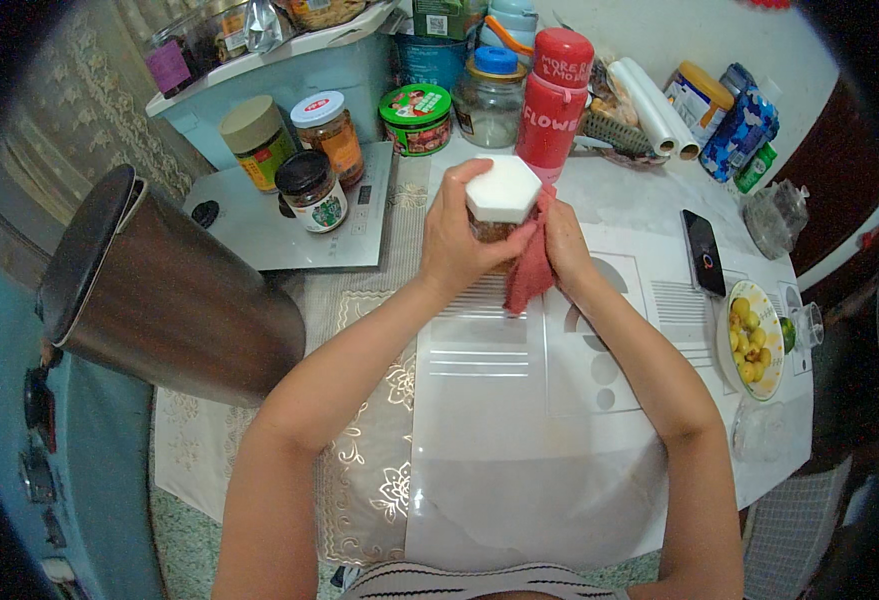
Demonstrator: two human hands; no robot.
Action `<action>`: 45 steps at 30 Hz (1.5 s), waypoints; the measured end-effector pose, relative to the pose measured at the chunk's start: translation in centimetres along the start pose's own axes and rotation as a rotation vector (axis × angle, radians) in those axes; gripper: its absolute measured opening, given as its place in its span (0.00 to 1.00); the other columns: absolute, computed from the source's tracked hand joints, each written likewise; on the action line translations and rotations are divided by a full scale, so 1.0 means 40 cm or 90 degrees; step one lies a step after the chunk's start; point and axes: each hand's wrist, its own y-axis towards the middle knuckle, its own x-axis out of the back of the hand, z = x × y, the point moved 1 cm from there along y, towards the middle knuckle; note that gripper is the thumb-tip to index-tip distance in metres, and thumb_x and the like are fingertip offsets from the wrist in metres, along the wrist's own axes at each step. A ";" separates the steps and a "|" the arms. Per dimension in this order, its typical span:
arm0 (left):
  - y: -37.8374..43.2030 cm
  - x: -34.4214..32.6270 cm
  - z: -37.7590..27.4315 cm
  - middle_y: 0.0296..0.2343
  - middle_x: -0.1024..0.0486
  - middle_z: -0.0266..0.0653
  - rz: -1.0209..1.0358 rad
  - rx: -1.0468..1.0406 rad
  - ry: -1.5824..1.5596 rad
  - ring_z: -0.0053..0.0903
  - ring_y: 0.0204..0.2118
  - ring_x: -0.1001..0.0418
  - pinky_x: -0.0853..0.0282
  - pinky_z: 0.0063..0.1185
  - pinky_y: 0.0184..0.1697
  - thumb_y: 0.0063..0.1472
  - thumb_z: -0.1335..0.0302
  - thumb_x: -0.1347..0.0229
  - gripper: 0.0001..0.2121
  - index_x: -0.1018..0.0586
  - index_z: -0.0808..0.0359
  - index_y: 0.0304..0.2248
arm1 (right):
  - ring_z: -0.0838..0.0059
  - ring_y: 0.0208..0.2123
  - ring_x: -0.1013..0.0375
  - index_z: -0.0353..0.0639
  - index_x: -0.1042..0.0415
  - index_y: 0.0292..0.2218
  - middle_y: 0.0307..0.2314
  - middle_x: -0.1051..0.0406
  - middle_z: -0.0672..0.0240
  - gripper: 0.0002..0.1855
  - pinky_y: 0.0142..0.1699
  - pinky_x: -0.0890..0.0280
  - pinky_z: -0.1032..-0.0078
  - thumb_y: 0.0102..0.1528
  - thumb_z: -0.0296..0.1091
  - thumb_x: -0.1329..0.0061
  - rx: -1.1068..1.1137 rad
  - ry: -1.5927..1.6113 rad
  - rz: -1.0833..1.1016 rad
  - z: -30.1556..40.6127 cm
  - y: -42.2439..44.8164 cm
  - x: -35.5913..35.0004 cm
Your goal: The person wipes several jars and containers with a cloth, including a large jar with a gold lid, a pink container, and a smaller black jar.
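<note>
A jar with a white hexagonal lid and brownish contents is between my hands, above the middle of the table. My left hand wraps around its left side, with the thumb across the front. In my right hand is a red cloth, pressed against the jar's right side and hanging down. Part of the jar's body is hidden by my fingers and the cloth. Just behind stands a red bottle.
Several jars, one with a black lid, stand on a grey glass-topped plate at left. Nearer is a tall brown bin. A phone and a bowl of yellow fruit lie at right. Containers line the back.
</note>
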 end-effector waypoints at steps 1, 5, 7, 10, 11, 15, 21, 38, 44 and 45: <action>-0.001 -0.001 0.008 0.42 0.30 0.48 -0.011 0.019 0.007 0.37 0.43 0.27 0.31 0.27 0.46 0.43 0.70 0.32 0.36 0.38 0.65 0.50 | 0.69 0.34 0.28 0.32 0.29 0.41 0.33 0.26 0.59 0.27 0.41 0.36 0.72 0.64 0.50 0.67 -0.008 -0.052 -0.003 -0.001 -0.003 0.000; 0.011 0.005 0.026 0.42 0.31 0.48 -0.079 0.031 0.082 0.38 0.43 0.29 0.33 0.29 0.47 0.45 0.69 0.33 0.34 0.38 0.65 0.49 | 0.59 0.35 0.30 0.31 0.31 0.41 0.33 0.28 0.53 0.21 0.44 0.38 0.70 0.64 0.43 0.65 0.104 -0.206 -0.042 0.015 -0.028 -0.024; 0.012 0.015 0.033 0.42 0.32 0.49 -0.108 0.079 0.078 0.43 0.44 0.31 0.35 0.33 0.47 0.44 0.67 0.33 0.34 0.37 0.65 0.49 | 0.60 0.37 0.30 0.31 0.32 0.43 0.35 0.28 0.52 0.20 0.46 0.38 0.70 0.63 0.41 0.63 0.158 -0.181 -0.039 0.091 -0.060 -0.081; 0.012 0.007 0.038 0.42 0.32 0.49 -0.086 0.107 0.003 0.43 0.44 0.30 0.34 0.32 0.46 0.44 0.66 0.33 0.35 0.37 0.66 0.49 | 0.64 0.40 0.31 0.32 0.32 0.44 0.39 0.30 0.54 0.18 0.47 0.39 0.72 0.63 0.40 0.62 0.231 -0.198 -0.056 0.100 -0.063 -0.079; 0.010 0.006 0.039 0.42 0.32 0.49 -0.063 0.100 -0.040 0.42 0.43 0.30 0.33 0.31 0.45 0.44 0.66 0.33 0.34 0.37 0.66 0.48 | 0.66 0.40 0.31 0.32 0.32 0.45 0.40 0.30 0.56 0.19 0.47 0.39 0.73 0.63 0.40 0.62 0.231 -0.150 -0.079 0.100 -0.060 -0.080; -0.008 0.003 0.002 0.41 0.31 0.48 0.001 0.029 -0.102 0.40 0.43 0.29 0.32 0.29 0.44 0.43 0.67 0.32 0.34 0.37 0.66 0.48 | 0.74 0.39 0.31 0.33 0.31 0.46 0.39 0.30 0.65 0.21 0.47 0.37 0.76 0.63 0.42 0.64 0.104 0.011 -0.105 0.053 -0.028 -0.029; -0.006 0.003 -0.006 0.42 0.33 0.47 0.009 -0.090 -0.048 0.37 0.43 0.30 0.33 0.28 0.46 0.43 0.70 0.31 0.35 0.38 0.66 0.48 | 0.75 0.32 0.27 0.36 0.28 0.41 0.32 0.26 0.66 0.22 0.41 0.32 0.77 0.63 0.45 0.68 -0.187 0.198 -0.076 0.061 -0.014 -0.052; -0.005 0.000 -0.024 0.43 0.34 0.49 0.035 0.014 -0.004 0.38 0.45 0.31 0.34 0.30 0.47 0.47 0.67 0.33 0.34 0.39 0.66 0.49 | 0.76 0.37 0.28 0.31 0.31 0.45 0.37 0.27 0.60 0.23 0.44 0.35 0.78 0.64 0.43 0.67 -0.044 0.040 -0.023 0.007 -0.005 -0.006; -0.001 -0.016 0.037 0.45 0.37 0.50 -0.071 0.065 0.005 0.38 0.49 0.35 0.39 0.28 0.53 0.47 0.69 0.33 0.35 0.39 0.69 0.50 | 0.66 0.30 0.27 0.32 0.27 0.34 0.27 0.25 0.54 0.22 0.37 0.35 0.68 0.62 0.43 0.65 0.024 -0.116 -0.019 -0.037 0.003 0.006; 0.004 -0.004 0.047 0.46 0.37 0.51 -0.086 0.028 0.111 0.38 0.49 0.36 0.40 0.28 0.53 0.48 0.69 0.33 0.35 0.40 0.69 0.51 | 0.55 0.31 0.28 0.31 0.29 0.33 0.27 0.27 0.48 0.21 0.38 0.36 0.63 0.62 0.43 0.64 0.097 -0.267 0.018 -0.011 -0.006 -0.007</action>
